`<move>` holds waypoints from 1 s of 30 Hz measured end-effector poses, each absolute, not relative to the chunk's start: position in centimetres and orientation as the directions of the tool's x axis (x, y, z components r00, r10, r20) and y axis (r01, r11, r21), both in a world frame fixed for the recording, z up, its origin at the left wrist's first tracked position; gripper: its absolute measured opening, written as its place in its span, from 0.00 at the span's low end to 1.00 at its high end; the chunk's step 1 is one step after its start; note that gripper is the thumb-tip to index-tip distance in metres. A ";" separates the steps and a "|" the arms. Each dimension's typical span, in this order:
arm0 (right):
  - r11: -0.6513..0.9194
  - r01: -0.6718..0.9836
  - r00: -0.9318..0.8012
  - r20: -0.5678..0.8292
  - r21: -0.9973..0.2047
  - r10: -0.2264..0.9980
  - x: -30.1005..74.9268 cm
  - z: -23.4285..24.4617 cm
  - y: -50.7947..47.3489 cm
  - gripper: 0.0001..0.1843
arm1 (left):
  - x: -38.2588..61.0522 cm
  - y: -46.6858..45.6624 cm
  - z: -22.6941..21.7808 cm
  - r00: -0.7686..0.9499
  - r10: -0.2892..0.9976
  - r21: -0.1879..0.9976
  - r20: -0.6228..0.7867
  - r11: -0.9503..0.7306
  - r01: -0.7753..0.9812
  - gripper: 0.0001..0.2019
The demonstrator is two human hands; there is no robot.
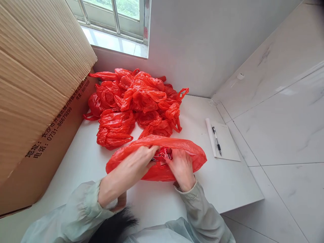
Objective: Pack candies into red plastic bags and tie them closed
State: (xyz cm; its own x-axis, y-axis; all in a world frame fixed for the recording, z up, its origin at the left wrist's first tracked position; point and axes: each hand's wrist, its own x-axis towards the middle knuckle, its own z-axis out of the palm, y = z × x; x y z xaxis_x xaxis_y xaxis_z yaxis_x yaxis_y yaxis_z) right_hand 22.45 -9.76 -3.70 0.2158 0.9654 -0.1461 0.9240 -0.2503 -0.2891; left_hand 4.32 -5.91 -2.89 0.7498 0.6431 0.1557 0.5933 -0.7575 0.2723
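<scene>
A red plastic bag (pixel 121 158) lies on the white table in front of me with its mouth spread wide. Both my hands reach inside it. A small red packet (pixel 164 154) with white print shows between them. My right hand (pixel 181 166) has its thumb and fingers closed on the packet's right side. To the left, my left hand (pixel 145 158) is bent downward with its fingers curled together, beside something small, dark and shiny. What those fingers hold, if anything, I cannot make out. The lower part of the bag's contents is hidden.
A heap of filled red plastic bags (pixel 141 94) lies against the wall. The tall cardboard box (pixel 58 135) stands at the left. A black pen (pixel 216 140) rests on a notebook (pixel 229 143) near the right edge of the white table (pixel 215 189). A barred window (pixel 115 17) is behind.
</scene>
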 end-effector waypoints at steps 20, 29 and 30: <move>-0.099 0.313 -0.087 -0.132 -0.944 0.987 23.3 -0.1 -11.1 0.11 | 3.9 -3.4 1.0 0.674 0.726 0.684 -0.135 -0.424 0.594 0.14; -0.134 0.089 -0.109 -0.143 -0.987 0.984 22.7 -0.4 -10.8 0.05 | 4.0 -3.2 1.8 0.663 0.746 0.746 -0.064 -0.405 0.528 0.19; -0.127 0.098 -0.110 -0.138 -0.987 0.984 22.7 -0.3 -10.7 0.05 | 4.0 -3.2 1.8 0.658 0.750 0.757 -0.065 -0.393 0.522 0.19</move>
State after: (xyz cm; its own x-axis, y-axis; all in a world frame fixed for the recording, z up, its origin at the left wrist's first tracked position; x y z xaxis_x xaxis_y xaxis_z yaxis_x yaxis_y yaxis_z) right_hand 22.71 -10.71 -0.29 -0.1097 0.9844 -0.1379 0.0978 -0.1274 -0.9870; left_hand 4.04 -3.18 1.82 0.6584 0.7499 -0.0652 0.5221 -0.3925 0.7572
